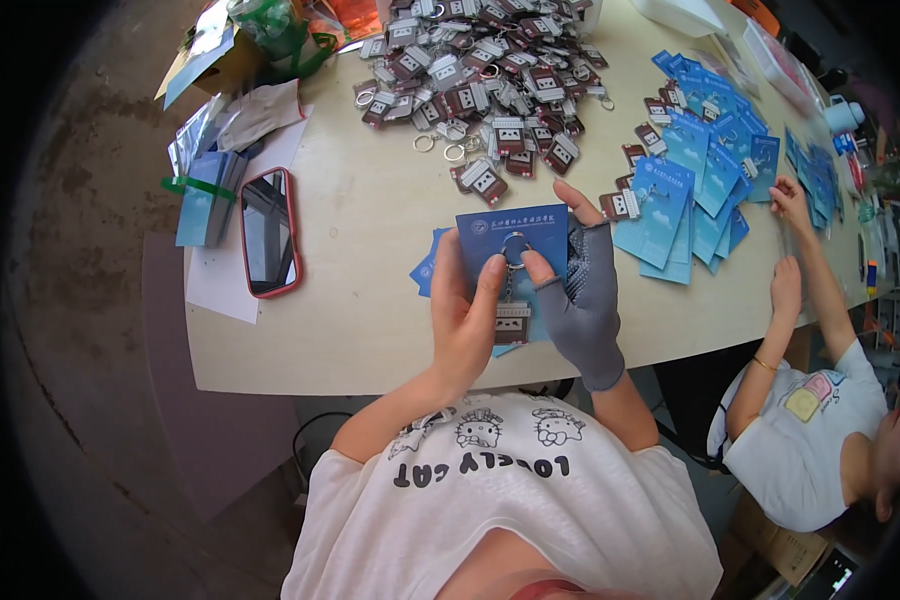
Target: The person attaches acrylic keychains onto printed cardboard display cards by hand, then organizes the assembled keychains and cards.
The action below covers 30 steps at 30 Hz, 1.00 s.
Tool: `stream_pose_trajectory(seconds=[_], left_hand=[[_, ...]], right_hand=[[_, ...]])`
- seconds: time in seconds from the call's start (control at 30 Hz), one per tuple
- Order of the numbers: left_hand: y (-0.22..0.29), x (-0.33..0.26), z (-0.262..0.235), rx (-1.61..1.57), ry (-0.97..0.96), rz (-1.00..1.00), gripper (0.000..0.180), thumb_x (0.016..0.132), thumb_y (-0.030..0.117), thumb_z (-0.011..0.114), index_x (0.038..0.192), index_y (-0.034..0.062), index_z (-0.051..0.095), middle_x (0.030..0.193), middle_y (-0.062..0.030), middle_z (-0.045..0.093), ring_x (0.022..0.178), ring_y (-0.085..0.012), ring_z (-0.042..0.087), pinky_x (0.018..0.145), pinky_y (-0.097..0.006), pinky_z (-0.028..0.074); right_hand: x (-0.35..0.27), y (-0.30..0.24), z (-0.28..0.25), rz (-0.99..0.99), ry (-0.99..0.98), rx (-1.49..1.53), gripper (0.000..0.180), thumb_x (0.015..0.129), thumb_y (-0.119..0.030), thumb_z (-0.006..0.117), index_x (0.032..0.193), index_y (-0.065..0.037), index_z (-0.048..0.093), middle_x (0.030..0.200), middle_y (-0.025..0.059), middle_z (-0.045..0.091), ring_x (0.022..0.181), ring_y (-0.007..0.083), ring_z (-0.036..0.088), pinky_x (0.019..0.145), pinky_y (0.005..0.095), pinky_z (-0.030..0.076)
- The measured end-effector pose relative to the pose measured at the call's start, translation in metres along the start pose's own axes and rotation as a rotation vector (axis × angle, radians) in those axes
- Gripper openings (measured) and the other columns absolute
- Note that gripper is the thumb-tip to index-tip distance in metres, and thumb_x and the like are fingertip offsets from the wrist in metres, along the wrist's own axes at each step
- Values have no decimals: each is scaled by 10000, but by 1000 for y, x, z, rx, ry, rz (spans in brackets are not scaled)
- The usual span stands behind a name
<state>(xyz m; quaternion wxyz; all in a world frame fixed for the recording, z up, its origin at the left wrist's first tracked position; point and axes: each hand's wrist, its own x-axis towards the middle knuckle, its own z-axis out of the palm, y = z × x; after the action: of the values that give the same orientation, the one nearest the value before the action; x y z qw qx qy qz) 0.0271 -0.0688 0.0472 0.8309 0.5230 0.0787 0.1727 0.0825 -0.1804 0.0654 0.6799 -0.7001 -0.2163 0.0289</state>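
Left hand point(465, 315) and right hand point(582, 295) (gloved in gray) are gripping a blue card point(482, 230), thumbs touching its metal ring point(515, 236).

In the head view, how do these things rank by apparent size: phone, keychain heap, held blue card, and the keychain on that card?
1. Keychain heap
2. Held blue card, partly covered
3. Phone
4. Keychain on that card

The person wears a white T-shirt point(492, 490) with short sleeves, printed with cartoon cats in black outline and a row of thick black letters. The right hand point(582, 318) has a grey glove point(595, 345), dotted inside, leaving the thumb tip uncovered. The left hand point(467, 318) is bare.
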Motion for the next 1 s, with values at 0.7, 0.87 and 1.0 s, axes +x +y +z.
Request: stream_pose_trajectory(seconds=[0.7, 0.87, 1.0], left_hand=[[-15, 14, -75, 1487, -60, 215, 824, 643, 409, 815, 1276, 18, 459, 1274, -148, 420, 1229, -319, 371, 983, -474, 266], [-22, 20, -69, 1546, -64, 204, 776, 646, 390, 821, 1236, 24, 475, 1275, -138, 404, 1232, -308, 357, 968, -475, 268], [-16, 24, -71, 1343, -44, 203, 591, 662, 243, 830, 1108, 49, 493, 1196, -117, 448, 1165, -279, 402, 944, -422, 296]], right_hand=[[121, 61, -14, -633, -245, -1008, 232, 764, -183, 723, 964, -80, 667, 1051, 70, 622, 1014, 263, 580, 812, 391, 457], [147, 89, 2, -644, -387, -1056, 188, 756, -156, 726, 912, -63, 677, 995, 71, 633, 960, 261, 595, 785, 378, 472], [138, 59, -5, -537, -257, -627, 119, 764, -101, 717, 843, -27, 666, 900, 68, 649, 837, 243, 621, 753, 360, 497]])
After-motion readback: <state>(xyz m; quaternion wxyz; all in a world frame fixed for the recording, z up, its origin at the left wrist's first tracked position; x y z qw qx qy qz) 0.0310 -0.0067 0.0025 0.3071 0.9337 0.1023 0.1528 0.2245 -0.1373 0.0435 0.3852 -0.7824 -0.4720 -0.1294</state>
